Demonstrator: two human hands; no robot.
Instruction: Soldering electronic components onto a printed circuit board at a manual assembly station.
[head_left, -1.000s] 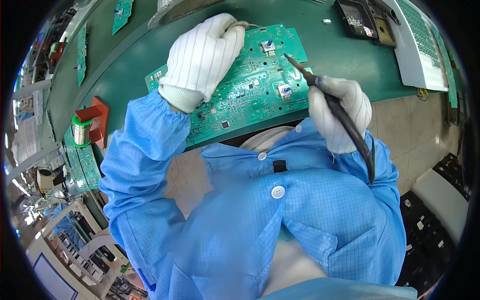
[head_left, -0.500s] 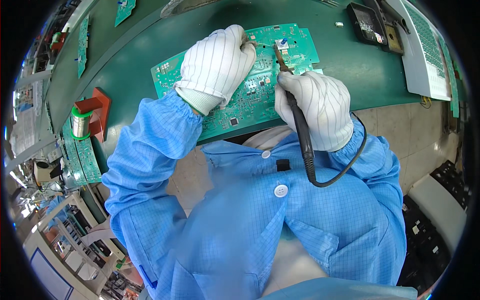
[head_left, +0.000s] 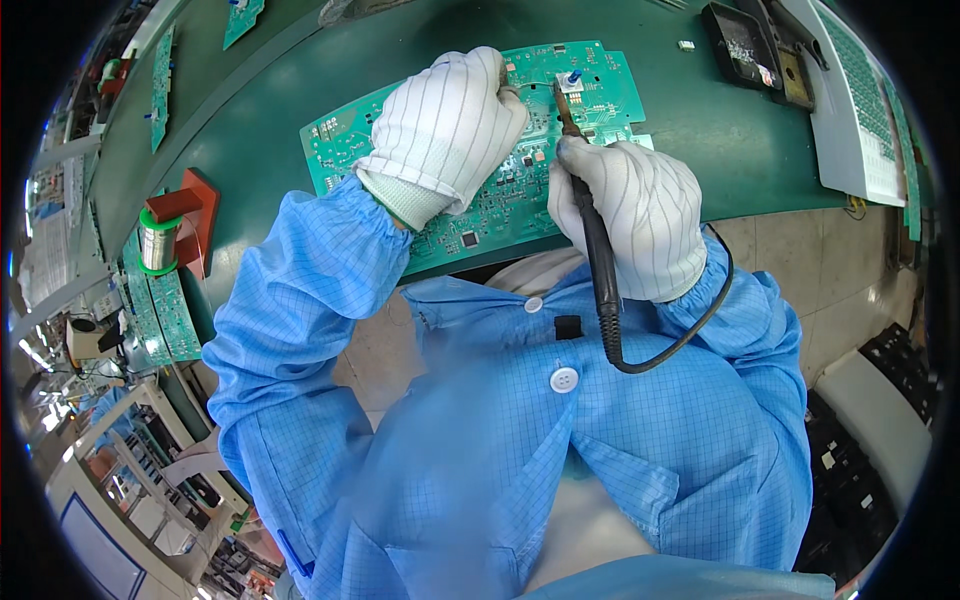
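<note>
A green circuit board (head_left: 500,215) lies on the bench in front of me, crowded with small parts. My right hand (head_left: 640,205), in a white striped glove, is closed around a soldering iron (head_left: 597,230) like a pen. The iron's tip is down at a small white component with a blue post (head_left: 573,78) near the board's far right. My left hand (head_left: 445,130), gloved the same way, rests over the board's left part with fingers pinched. A thin solder wire (head_left: 530,86) reaches from them toward the tip; whether the two touch is too small to tell.
A solder spool (head_left: 160,245) on a red stand (head_left: 205,215) sits at the left. More circuit boards (head_left: 162,90) lie beyond it. At the far right are a black tray (head_left: 738,45) and a white rack of boards (head_left: 850,110). The iron's cable (head_left: 690,345) loops beside my right sleeve.
My left hand has shifted slightly to the right, toward the iron. The board has moved a little in view, while the iron stays by the white component.
</note>
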